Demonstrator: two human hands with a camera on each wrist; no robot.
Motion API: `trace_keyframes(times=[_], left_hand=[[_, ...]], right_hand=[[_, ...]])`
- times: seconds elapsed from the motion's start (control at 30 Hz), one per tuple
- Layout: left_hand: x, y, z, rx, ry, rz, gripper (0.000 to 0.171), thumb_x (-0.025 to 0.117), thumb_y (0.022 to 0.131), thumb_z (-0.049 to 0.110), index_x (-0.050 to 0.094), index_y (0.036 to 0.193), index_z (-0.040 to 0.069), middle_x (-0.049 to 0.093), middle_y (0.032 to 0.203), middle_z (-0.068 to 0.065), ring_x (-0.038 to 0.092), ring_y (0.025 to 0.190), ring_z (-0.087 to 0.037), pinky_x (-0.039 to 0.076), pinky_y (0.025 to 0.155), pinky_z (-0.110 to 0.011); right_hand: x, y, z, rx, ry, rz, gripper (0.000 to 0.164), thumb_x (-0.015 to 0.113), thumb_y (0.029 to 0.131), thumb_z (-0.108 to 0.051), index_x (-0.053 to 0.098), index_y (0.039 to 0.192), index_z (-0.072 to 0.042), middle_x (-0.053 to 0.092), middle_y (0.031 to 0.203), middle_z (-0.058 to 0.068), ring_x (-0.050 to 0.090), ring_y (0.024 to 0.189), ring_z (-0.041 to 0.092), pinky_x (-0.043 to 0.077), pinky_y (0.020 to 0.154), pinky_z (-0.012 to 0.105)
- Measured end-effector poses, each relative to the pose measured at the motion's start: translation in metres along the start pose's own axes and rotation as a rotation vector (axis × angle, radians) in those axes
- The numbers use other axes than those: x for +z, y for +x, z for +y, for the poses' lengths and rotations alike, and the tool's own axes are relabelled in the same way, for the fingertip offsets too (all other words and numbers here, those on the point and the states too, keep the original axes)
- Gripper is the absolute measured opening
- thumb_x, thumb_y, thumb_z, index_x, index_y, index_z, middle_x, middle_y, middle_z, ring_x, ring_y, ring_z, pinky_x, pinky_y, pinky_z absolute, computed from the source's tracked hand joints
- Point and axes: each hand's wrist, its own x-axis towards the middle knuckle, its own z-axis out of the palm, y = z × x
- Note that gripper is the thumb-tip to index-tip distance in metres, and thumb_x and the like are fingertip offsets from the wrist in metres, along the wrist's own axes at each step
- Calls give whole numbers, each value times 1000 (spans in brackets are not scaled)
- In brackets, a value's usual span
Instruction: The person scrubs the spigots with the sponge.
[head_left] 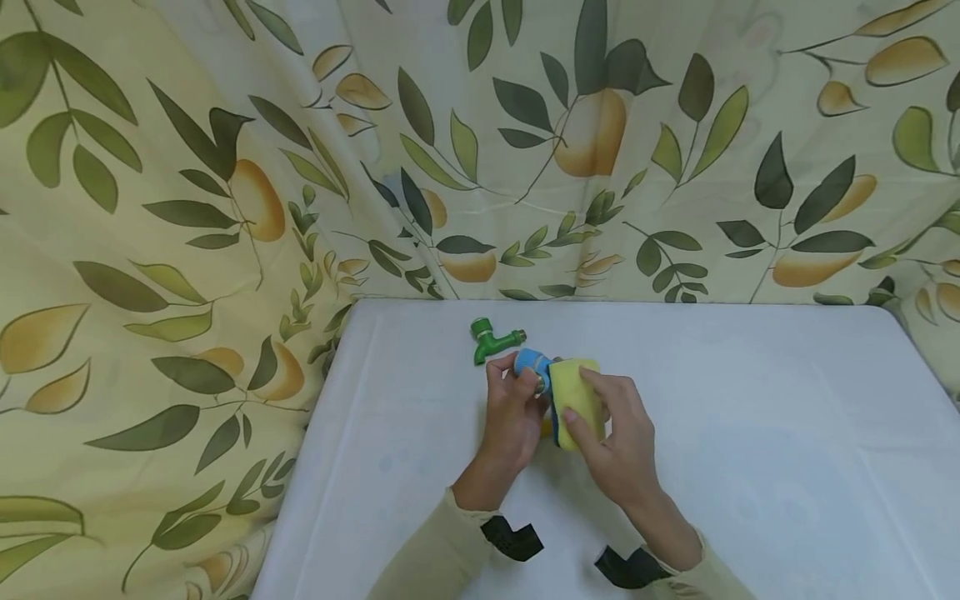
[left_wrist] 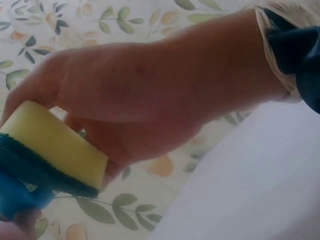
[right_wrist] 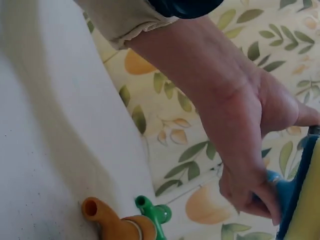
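Over the surface I see the right hand and left hand gripping, respectively, a sponge and the blue tap it touches; I'd judge scrubbing underway. The orange tap and green tap lying there may remain.

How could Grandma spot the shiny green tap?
On the white tabletop, near the far edge beyond the bare left hand, lies the shiny green tap with a bent spout. Its colour sets it apart from the blue tap and orange tap.
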Motion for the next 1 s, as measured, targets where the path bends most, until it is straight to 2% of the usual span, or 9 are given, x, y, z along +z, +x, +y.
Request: trace_keyframes(times=[0.17, 0.27, 0.37, 0.47, 0.63, 0.77, 0.9, 1.0], left_hand=[[5, -1, -1, -17, -25, 16, 70, 80, 86, 47, 33, 128, 17, 53, 116, 0, 59, 114, -17, 50, 106, -36], [7, -1, -4, -47, -7, 59, 68, 79, 87, 49, 34, 127, 18, 57, 114, 0, 59, 108, -14, 52, 100, -32], [8, 0, -6, -54, 15, 87, 63, 75, 90, 45, 33, 127, 16, 58, 116, -1, 60, 109, -15, 52, 96, -30], [7, 0, -6, -45, 26, 82, 63, 74, 91, 44, 32, 129, 16, 55, 119, -2, 57, 114, -16, 51, 99, -30], [8, -2, -1, -21, 10, 37, 74, 80, 84, 55, 32, 128, 18, 53, 118, -1, 54, 114, -14, 49, 104, -31], [10, -2, 3, 0, -42, 17, 80, 82, 79, 59, 33, 126, 16, 50, 119, -1, 54, 112, -15, 51, 104, -31], [6, -2, 5, 19, -61, 7, 72, 79, 82, 60, 36, 122, 17, 49, 118, -1, 58, 116, -19, 51, 107, -36], [2, -2, 7, 32, -82, -31, 69, 76, 86, 58, 37, 125, 17, 51, 117, -1, 60, 119, -24, 48, 110, -43]], right_hand=[[1, 0, -4, 114, 147, 15, 50, 69, 90, -8, 58, 139, -11, 58, 111, 4, 55, 88, 5, 42, 73, 12], [3, -1, -8, 119, 161, 18, 49, 69, 90, -9, 58, 138, -11, 59, 113, 2, 57, 89, 6, 44, 74, 14], [5, 0, -8, 47, 56, 40, 52, 75, 85, -12, 61, 135, -9, 58, 112, 11, 53, 94, 12, 45, 72, 22], [6, 2, -7, 15, -18, 68, 54, 78, 83, -14, 62, 134, -10, 58, 112, 15, 49, 95, 15, 43, 69, 30], [4, 4, -5, -15, -39, 91, 55, 78, 81, -15, 63, 133, -11, 57, 111, 15, 49, 94, 15, 41, 69, 25], [2, 6, -2, 3, -123, 107, 53, 79, 82, -18, 64, 132, -11, 55, 110, 17, 49, 95, 17, 42, 68, 27], [0, 5, 2, -32, -185, 77, 52, 80, 80, -21, 67, 129, -10, 56, 108, 17, 54, 88, 20, 50, 64, 33], [-4, 7, 8, -39, -235, 112, 51, 79, 80, -21, 67, 128, -8, 56, 105, 19, 55, 84, 24, 50, 62, 36]])
